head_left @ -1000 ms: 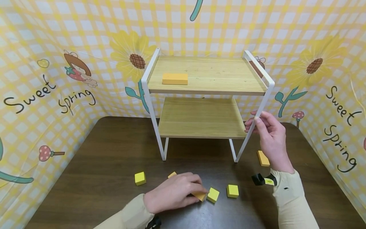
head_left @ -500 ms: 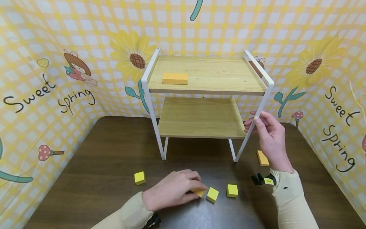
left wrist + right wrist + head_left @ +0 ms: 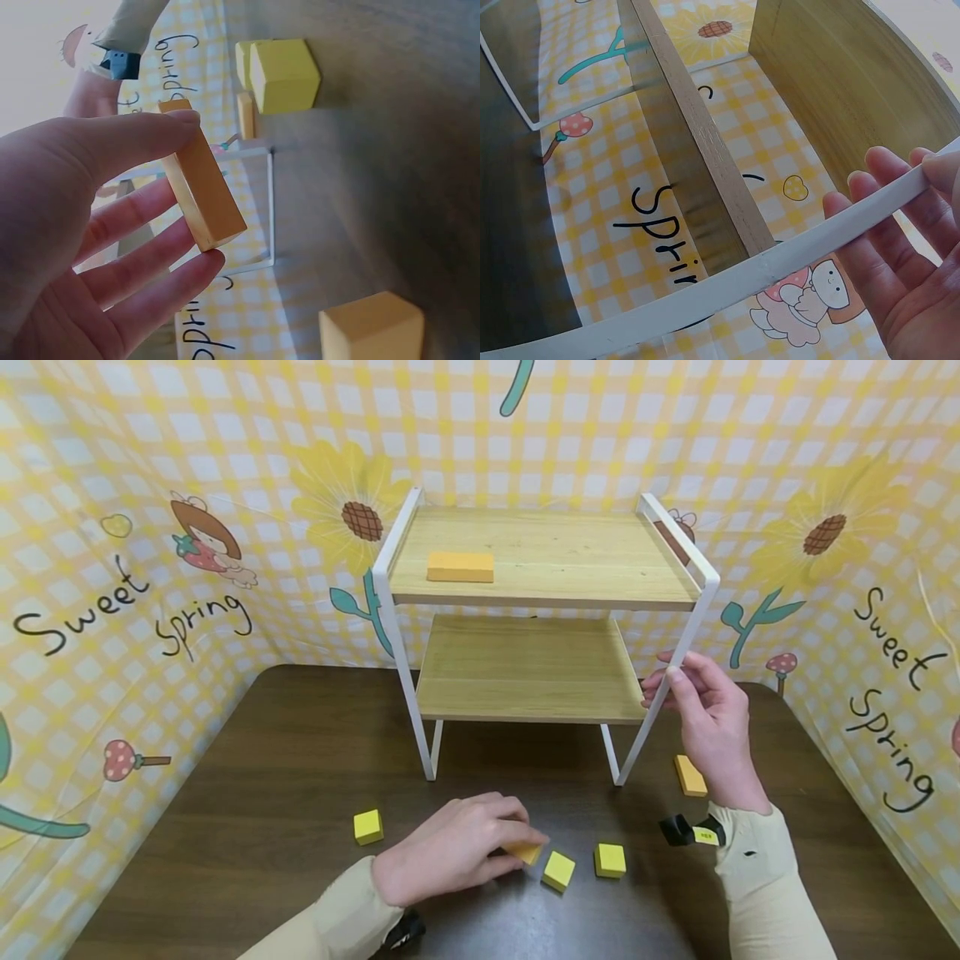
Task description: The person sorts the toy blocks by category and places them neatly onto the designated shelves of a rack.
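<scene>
My left hand (image 3: pixel 461 843) pinches an orange rectangular block (image 3: pixel 206 187) between thumb and fingers, just above the table near the front. Another orange block (image 3: pixel 371 330) lies on the table, hidden by that hand in the head view. My right hand (image 3: pixel 712 718) grips the white metal frame (image 3: pixel 654 714) of a two-tier wooden shelf (image 3: pixel 555 552) at its right front leg. In the right wrist view its thumb lies across the bar, with the fingers behind. On the upper tier, toward the left, rests an orange block (image 3: pixel 460 567).
Yellow cubes stand on the dark table (image 3: pixel 247 860): one cube (image 3: pixel 368 827) left of my left hand, one cube (image 3: pixel 558 872) just right of it, another cube (image 3: pixel 610 861) farther right. An orange block (image 3: pixel 691 776) lies beside my right wrist. Checked cloth surrounds the table.
My left hand has risen a little with the orange block, moving away from the nearest yellow cube. The orange block behind it has gone out of sight. My right hand has stayed put.
</scene>
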`<state>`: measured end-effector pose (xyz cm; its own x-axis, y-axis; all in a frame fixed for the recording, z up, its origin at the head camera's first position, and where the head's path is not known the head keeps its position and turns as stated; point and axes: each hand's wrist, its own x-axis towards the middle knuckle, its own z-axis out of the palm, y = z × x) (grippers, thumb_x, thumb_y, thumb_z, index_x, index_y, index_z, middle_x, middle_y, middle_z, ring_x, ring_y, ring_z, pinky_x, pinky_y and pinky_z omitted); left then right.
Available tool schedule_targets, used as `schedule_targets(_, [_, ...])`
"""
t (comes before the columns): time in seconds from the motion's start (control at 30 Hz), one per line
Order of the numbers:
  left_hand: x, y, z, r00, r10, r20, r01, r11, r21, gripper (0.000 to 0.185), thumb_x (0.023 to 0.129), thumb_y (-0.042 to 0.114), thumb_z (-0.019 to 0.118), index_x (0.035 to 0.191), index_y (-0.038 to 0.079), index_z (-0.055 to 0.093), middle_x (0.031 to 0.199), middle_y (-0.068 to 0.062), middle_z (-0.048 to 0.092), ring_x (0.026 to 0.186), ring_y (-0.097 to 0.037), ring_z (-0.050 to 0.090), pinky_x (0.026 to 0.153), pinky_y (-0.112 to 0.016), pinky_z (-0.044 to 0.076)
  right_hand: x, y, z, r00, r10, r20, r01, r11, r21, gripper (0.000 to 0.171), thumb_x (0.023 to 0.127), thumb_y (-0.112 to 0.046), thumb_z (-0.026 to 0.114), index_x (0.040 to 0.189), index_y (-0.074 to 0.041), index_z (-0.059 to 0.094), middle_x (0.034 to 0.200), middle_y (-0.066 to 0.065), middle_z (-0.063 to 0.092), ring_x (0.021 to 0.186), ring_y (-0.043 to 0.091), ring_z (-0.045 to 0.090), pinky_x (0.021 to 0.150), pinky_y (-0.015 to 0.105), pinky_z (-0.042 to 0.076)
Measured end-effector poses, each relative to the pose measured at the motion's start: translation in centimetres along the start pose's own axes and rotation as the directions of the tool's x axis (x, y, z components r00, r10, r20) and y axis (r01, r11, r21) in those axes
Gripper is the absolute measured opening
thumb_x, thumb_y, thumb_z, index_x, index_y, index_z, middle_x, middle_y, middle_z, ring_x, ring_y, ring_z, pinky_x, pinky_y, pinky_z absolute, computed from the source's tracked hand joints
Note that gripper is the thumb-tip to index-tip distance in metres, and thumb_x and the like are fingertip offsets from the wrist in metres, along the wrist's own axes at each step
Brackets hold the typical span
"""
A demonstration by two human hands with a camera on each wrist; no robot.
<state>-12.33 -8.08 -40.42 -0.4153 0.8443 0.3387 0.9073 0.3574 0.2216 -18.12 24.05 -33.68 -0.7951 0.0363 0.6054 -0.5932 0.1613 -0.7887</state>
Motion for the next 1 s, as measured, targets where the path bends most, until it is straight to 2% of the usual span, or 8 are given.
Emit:
schedule_targets(0.33, [1.3,0.2,-1.6,0.999,-0.034,-0.036,0.034,0.999,-0.006,0.033,0.091,0.021,0.080,0.124,0.024,0.075,0.110,0.010,0.064,0.098,-0.004,0.058,0.079,-0.014,0.051,-0.1,0.0,0.0,1.000,0.006,-0.001,-0.006,1.000,-0.011,0.026,0.106,-0.008,0.055,0.124,0.010,0.061,0.093,0.014,0.072,0.077,0.021,0.071,0.073,0.026,0.061])
schedule_targets(0.73, [3.8,0.2,-5.2,0.988,0.002,-0.156,0.008,0.998,0.066,0.038,0.090,0.021,0.081,0.127,0.022,0.073,0.109,0.009,0.064,0.096,-0.005,0.060,0.075,-0.017,0.053,-0.1,0.0,0.0,1.000,-0.006,-0.003,0.006,1.000,0.015,0.025,0.106,-0.006,0.054,0.123,0.011,0.060,0.093,0.013,0.072,0.077,0.020,0.071,0.073,0.025,0.061])
schedule_targets(1.0, [5.0,0.1,-6.9,0.976,0.013,-0.219,0.009,0.995,0.098,0.037,0.091,0.020,0.081,0.127,0.021,0.074,0.109,0.008,0.065,0.091,-0.005,0.060,0.073,-0.020,0.053,0.0,0.0,0.0,1.000,-0.007,-0.002,0.007,1.000,0.025,0.025,0.106,-0.006,0.054,0.123,0.011,0.060,0.092,0.013,0.072,0.076,0.020,0.072,0.073,0.026,0.061])
